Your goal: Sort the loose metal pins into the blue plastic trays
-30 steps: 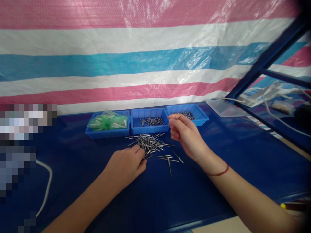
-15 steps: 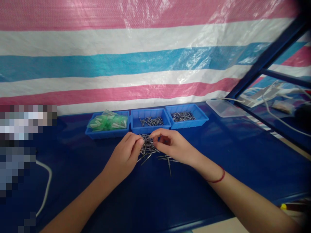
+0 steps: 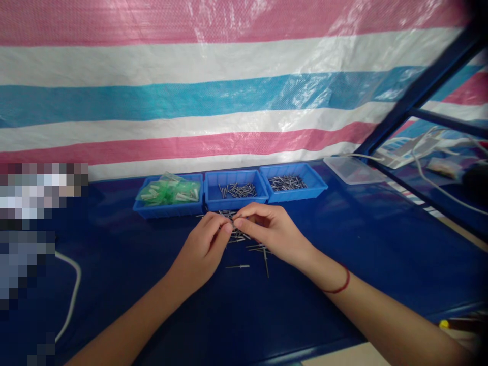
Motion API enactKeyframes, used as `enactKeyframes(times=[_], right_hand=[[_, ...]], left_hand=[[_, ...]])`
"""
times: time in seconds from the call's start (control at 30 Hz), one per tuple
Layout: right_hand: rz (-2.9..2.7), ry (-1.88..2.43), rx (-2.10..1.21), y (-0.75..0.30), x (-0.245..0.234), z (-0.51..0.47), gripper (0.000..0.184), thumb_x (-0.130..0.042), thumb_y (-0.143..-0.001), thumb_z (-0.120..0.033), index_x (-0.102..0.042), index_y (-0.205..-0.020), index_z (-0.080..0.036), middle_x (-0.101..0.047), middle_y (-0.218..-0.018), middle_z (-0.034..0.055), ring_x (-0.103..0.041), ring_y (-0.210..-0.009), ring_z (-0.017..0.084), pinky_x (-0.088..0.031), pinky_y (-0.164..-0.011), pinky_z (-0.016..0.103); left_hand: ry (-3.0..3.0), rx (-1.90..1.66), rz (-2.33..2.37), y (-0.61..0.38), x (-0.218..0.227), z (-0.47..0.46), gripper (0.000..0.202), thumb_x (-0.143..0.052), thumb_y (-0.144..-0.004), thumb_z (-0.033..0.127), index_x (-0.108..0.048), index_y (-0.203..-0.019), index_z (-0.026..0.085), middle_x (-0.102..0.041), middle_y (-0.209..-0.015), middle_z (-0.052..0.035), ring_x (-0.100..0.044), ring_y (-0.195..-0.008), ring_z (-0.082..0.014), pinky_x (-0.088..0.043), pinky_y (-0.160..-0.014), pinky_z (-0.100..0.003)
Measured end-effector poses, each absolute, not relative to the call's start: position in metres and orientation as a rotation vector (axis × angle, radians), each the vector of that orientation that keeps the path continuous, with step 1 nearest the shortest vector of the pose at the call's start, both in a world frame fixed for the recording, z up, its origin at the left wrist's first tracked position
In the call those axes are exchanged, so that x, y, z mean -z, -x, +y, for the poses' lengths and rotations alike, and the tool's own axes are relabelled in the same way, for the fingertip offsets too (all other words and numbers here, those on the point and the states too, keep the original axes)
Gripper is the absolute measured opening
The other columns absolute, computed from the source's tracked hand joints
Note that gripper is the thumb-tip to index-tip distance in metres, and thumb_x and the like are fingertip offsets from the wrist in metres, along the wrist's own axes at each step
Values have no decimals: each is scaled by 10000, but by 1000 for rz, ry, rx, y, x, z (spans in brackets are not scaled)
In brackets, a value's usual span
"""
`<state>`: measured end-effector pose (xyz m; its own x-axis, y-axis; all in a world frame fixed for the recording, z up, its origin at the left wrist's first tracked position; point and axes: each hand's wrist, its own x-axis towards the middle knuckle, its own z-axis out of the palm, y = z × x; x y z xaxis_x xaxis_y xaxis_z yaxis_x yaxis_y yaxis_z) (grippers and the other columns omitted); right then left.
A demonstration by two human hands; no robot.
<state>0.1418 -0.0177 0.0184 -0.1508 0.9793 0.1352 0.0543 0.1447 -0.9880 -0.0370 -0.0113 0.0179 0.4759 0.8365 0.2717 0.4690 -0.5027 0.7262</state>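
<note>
A heap of small metal pins (image 3: pixel 238 238) lies on the dark blue table (image 3: pixel 343 244), just in front of three blue trays. My left hand (image 3: pixel 204 249) and my right hand (image 3: pixel 267 229) meet over the heap, fingertips pinched together and touching at one spot. What they pinch is too small to make out. A single pin (image 3: pixel 237 266) lies apart, nearer to me. The middle tray (image 3: pixel 233 191) and the right tray (image 3: pixel 293 182) hold more pins. The left tray (image 3: pixel 170 194) holds green plastic bags.
A striped pink, white and blue tarp (image 3: pixel 229 91) hangs behind the trays. A clear plastic lid (image 3: pixel 353 170) lies at the back right beside a dark blue frame bar (image 3: pixel 415 91). A white cable (image 3: pixel 74 290) curves on the left.
My right hand came back from the right tray down to the heap. My left hand rose from the table to meet it. One pin now lies apart, nearer to me.
</note>
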Motion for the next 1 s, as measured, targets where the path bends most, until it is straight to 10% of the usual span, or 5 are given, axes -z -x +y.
enactKeyframes(times=[0.73, 1.0], right_hand=[[-1932, 1029, -641, -145, -14, -19, 183, -528, -897, -224, -707, -920, -195, -662, -897, 70, -608, -793, 157, -469, -704, 288], [-1103, 1091, -1026, -161, -13, 2, 338, -566, -851, -504, -657, -834, -179, -519, -640, -21, -401, -466, 70, -312, -420, 223]], left_hand=[[-2286, -953, 1190, 40, -22, -10, 120, -534, -900, 304, -572, -935, 196, -592, -917, -20, -541, -649, -101, -448, -607, -226], [-2649, -303, 1182, 54, -47, -7, 226, -447, -931, 347, -592, -830, 206, -622, -795, -10, -606, -704, -159, -397, -633, -253]])
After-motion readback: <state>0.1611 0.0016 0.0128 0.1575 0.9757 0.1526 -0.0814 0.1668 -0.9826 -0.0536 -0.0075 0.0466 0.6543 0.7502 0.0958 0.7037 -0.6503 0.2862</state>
